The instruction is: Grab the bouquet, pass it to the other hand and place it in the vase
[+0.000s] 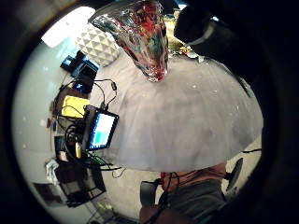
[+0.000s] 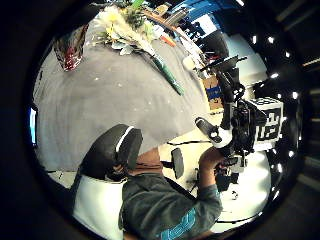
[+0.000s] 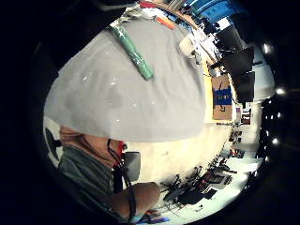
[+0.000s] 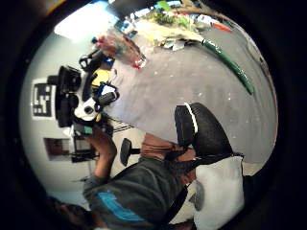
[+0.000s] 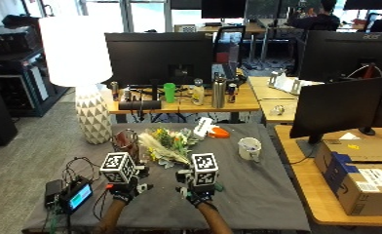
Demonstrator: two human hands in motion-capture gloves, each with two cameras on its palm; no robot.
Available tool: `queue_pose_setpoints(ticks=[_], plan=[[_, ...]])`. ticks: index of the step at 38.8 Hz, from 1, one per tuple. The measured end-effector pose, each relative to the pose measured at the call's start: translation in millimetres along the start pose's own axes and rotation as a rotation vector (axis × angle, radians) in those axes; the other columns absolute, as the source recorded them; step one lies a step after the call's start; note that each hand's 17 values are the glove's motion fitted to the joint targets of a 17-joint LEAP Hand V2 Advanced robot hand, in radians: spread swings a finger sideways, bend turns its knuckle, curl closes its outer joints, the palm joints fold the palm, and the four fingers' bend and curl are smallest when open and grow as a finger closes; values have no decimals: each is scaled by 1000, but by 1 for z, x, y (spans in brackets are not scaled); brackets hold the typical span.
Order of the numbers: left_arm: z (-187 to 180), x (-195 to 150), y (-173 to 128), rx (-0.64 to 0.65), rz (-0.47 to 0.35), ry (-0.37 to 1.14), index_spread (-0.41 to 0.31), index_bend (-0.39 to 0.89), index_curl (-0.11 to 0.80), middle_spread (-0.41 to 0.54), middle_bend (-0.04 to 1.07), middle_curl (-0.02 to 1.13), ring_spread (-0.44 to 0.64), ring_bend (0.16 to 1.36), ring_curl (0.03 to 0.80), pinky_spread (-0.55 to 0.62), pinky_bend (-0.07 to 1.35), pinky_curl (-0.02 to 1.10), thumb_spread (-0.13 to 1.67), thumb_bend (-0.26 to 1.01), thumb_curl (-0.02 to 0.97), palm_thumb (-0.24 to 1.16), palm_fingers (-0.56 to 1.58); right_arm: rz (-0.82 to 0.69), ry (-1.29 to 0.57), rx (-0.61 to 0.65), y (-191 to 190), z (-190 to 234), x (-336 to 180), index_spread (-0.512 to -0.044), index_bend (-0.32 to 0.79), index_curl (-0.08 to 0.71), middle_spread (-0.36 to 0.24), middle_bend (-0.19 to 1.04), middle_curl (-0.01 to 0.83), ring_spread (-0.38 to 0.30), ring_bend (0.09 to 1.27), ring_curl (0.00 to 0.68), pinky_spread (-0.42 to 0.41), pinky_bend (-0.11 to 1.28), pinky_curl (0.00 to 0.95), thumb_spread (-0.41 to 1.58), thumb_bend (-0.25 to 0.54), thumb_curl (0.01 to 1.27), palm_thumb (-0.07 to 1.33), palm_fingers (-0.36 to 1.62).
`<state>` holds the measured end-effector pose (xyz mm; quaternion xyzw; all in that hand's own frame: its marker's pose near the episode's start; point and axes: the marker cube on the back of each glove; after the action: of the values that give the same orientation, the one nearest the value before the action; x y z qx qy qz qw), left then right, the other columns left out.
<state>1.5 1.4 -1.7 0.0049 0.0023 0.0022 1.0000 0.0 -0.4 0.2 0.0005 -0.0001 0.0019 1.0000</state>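
Note:
The bouquet of yellow and white flowers lies on the grey table cloth, and its green-wrapped stem points toward me. Just left of it stands the multicoloured glass vase. My left hand hovers near the table's front, below the vase, fingers spread and holding nothing. My right hand hovers beside it, just short of the stem's end, also holding nothing. The left palm views show the vase and the bouquet. The right palm views show the stem and the bouquet.
A white mug stands right of the bouquet. A lamp with a white faceted base is at the back left corner. A small device with a lit screen and cables sits at the front left. Orange and white items lie behind the bouquet.

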Motion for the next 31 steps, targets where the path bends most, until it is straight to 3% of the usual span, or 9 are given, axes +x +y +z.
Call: queue_pose_setpoints(ticks=[5,11,20,31], plan=[[-2,0,3,18,3,1,-61,153,95,20,192,124,167,482,157,256,380,147,594,122,96,287,474,-3,8,2,-4,5,2,-266,127,73,56,210,90,139,253,77,216,492,168,676,331,137,522,234],[-3,-6,3,16,-7,-1,-75,153,147,25,185,177,212,508,199,321,388,197,769,81,132,307,444,-10,-15,-6,-1,-1,-2,-333,131,111,70,222,144,181,269,113,268,520,222,907,314,179,548,203],[-1,-12,-2,10,-7,-3,-83,147,196,28,184,225,241,525,226,361,389,238,882,17,179,328,419,9,-10,-23,-11,12,6,-369,138,153,77,230,202,209,281,148,299,527,263,1080,260,223,560,181],[3,-18,0,64,-8,17,-86,144,235,32,184,265,251,538,248,376,389,274,928,-32,217,321,400,9,-29,26,-6,-1,18,-377,136,188,80,227,250,222,289,179,313,536,298,1164,175,258,548,160]])
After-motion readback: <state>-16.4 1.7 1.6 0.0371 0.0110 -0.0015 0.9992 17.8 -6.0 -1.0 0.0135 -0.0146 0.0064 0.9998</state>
